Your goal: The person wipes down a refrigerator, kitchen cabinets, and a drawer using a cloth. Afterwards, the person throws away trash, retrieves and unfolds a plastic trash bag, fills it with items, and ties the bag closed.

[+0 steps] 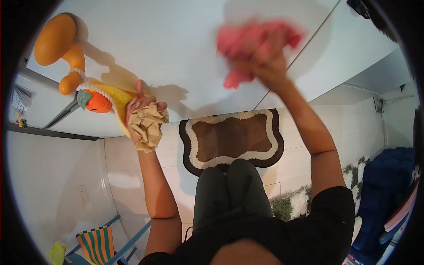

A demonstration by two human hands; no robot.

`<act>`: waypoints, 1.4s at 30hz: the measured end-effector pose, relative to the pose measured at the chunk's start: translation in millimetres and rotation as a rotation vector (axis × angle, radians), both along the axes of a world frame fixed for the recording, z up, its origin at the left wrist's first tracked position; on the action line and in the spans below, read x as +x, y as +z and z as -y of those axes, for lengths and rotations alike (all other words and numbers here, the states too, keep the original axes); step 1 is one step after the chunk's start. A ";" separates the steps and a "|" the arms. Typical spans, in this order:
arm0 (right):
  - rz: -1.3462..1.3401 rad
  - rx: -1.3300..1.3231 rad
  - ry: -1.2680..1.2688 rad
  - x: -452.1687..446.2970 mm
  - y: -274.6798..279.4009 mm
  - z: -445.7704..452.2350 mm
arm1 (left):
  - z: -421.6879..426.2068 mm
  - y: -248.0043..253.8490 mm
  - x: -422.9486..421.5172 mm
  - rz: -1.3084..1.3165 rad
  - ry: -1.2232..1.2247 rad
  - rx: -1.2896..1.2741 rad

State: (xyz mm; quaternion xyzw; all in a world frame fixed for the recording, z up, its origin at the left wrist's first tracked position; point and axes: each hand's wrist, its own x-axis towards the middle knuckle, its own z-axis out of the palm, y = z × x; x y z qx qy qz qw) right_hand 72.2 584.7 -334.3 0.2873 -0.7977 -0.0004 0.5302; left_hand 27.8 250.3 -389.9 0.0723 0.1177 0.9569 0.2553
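My right hand [267,66] presses a pink cloth [238,39] to the white tabletop [185,48]; both are smeared by motion. Crumpled brown paper [145,128] sits in my left hand [140,102], near the table's front edge, with some fingers curled over it and one stretched out. Right beside that hand is a yellow fuzzy bag [108,93] with a white rope along its edge. I cannot tell whether the hand touches the bag. An orange plush [98,102] with a grey-green leaf is at the bag's side.
An orange rounded lamp-like object [55,39] stands at the table's left end. Below lie a brown and cream rug [234,137] and a green-white mat [289,203]. A dark blue cushioned seat [382,194] is at right, a striped-cloth chair [97,243] at lower left.
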 end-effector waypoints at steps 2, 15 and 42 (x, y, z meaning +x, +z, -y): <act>-0.312 -0.227 0.124 -24.0 52.7 1.3 | 3.9 10.7 5.8 0.016 0.028 0.035; 1.041 -0.434 0.217 31.5 -212.7 -30.6 | 22.3 24.5 16.9 0.026 0.068 -0.085; -0.273 0.938 -0.287 -53.8 -259.7 122.6 | 43.9 46.7 17.3 0.027 0.269 -0.241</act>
